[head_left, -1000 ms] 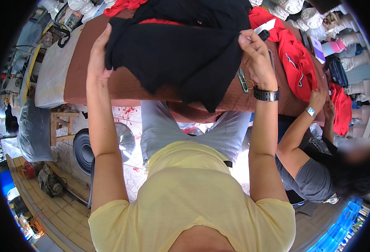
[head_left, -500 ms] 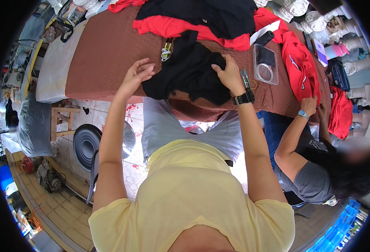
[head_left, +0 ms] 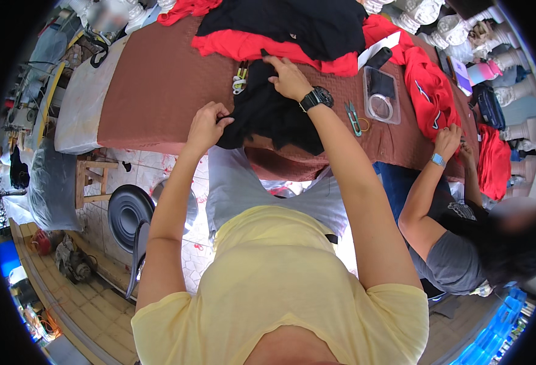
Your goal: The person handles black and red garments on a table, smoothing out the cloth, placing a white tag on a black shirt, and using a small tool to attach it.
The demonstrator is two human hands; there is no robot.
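A crumpled black garment (head_left: 280,125) lies at the near edge of the brown-covered table (head_left: 152,79), part of it hanging over. At its left edge, my left hand (head_left: 208,126) is closed, with a bit of the black cloth pinched between thumb and fingers. My right hand (head_left: 292,80), wearing a dark watch, reaches over the garment to its far end. Its fingers are stretched out and touch the cloth, thumb and forefinger apart. Beside the garment's far left edge lies a yellow-green and white tool (head_left: 240,78). Small thread snips (head_left: 352,118) rest right of my right wrist.
Black and red garments (head_left: 286,24) are piled at the back. To the right are a clear plastic box (head_left: 381,112), a black cylinder (head_left: 380,58) and a red garment (head_left: 429,91) handled by a co-worker (head_left: 444,249). A pedestal fan (head_left: 128,216) stands on the floor at left.
My right hand has moved from the garment's right side to its far end, up and left. My left hand has shifted slightly right and closed on the garment's left edge.
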